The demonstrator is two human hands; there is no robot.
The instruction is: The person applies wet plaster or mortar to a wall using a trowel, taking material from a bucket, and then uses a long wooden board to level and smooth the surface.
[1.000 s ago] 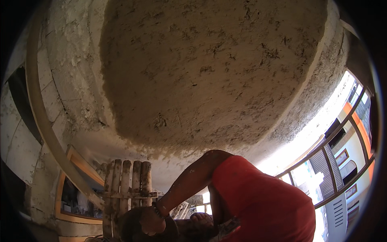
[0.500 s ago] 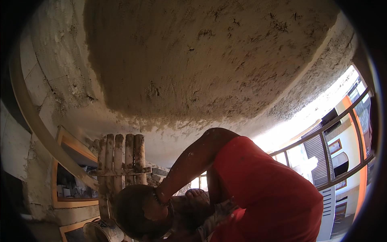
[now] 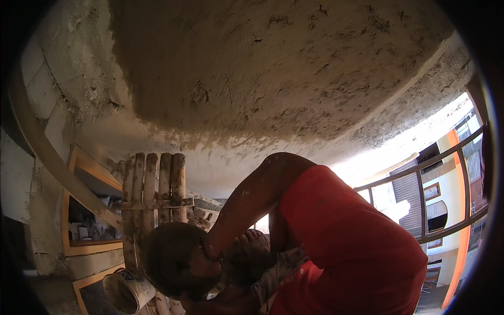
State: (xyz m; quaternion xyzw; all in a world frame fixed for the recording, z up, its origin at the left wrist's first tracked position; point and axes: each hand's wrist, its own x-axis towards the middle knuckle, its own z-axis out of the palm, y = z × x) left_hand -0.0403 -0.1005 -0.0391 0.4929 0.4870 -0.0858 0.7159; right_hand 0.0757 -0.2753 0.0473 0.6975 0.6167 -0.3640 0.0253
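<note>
Appearing to touch, with one bare hand (image 3: 204, 266), the right side of a dark rounded thing (image 3: 170, 257); cannot tell whether left or right, gripping or only resting. Cannot make out the other hand. Seeing, left and below that hand, a tilted bucket (image 3: 143, 289); above-left, upright poles (image 3: 150, 178); to the right, red clothing (image 3: 352, 247), then railing (image 3: 421, 205); high above, rough brown plaster (image 3: 252, 73).
</note>
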